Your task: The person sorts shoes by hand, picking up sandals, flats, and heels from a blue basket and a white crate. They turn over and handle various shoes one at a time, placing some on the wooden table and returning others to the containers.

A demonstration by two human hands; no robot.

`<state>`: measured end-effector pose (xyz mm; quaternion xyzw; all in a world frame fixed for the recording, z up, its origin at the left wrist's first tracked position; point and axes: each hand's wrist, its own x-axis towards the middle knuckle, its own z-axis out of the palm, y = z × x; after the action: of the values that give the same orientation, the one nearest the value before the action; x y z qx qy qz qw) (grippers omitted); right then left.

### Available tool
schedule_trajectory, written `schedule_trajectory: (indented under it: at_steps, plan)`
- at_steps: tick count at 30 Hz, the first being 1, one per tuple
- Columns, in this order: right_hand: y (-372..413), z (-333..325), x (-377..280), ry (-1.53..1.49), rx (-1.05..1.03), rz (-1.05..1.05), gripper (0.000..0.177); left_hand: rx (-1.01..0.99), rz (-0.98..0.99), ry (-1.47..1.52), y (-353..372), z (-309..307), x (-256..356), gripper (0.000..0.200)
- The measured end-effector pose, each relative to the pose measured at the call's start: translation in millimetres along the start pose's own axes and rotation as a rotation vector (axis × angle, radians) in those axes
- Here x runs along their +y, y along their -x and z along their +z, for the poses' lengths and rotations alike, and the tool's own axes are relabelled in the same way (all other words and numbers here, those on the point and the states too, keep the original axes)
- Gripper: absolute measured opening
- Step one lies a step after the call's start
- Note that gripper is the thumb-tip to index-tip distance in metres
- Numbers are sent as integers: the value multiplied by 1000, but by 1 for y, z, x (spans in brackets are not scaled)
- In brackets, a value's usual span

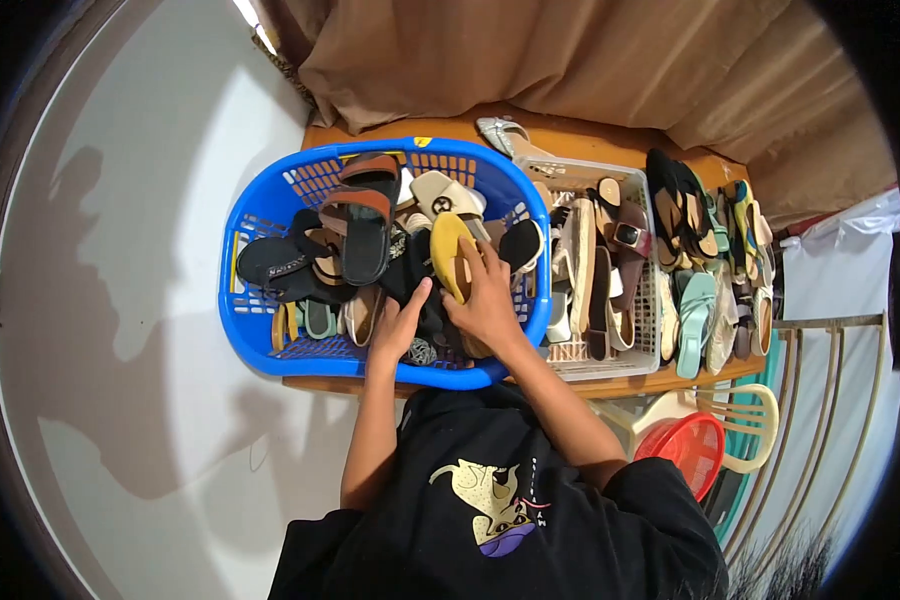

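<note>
A large blue plastic basket is in front of me, filled with sandals and slippers. My right hand grips a yellow-soled sandal, its fingers over the sole and its thumb near the lower edge. Just left of it, my left hand reaches in at a black shoe, thumb raised; its other fingers are partly hidden. A black slide with brown straps lies on top of the pile. A cream sandal with a round buckle sits behind the yellow one.
To the right stands a white plastic basket of sandals. Several more pairs, among them mint slippers, line the wooden table. A silver shoe is at the back. A red basket and cream chair are lower right.
</note>
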<state>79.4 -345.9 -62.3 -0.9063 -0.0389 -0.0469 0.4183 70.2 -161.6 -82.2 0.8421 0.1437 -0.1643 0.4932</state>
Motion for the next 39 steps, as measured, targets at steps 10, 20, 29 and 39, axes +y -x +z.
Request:
schedule_trajectory:
  at_steps: [10,20,29,39]
  plan:
    - [6,2,11,-254,-94,294,118,-95,-82,579,-10,1,-6,64]
    - [29,-10,-38,-196,-182,120,119,-72,-82,1285,2,-34,-16,48]
    - [12,20,-135,-210,-281,-301,122,87,349,1497,34,-133,5,67]
    - [-21,133,-124,155,-446,-247,73,367,146,821,-15,-176,0,61]
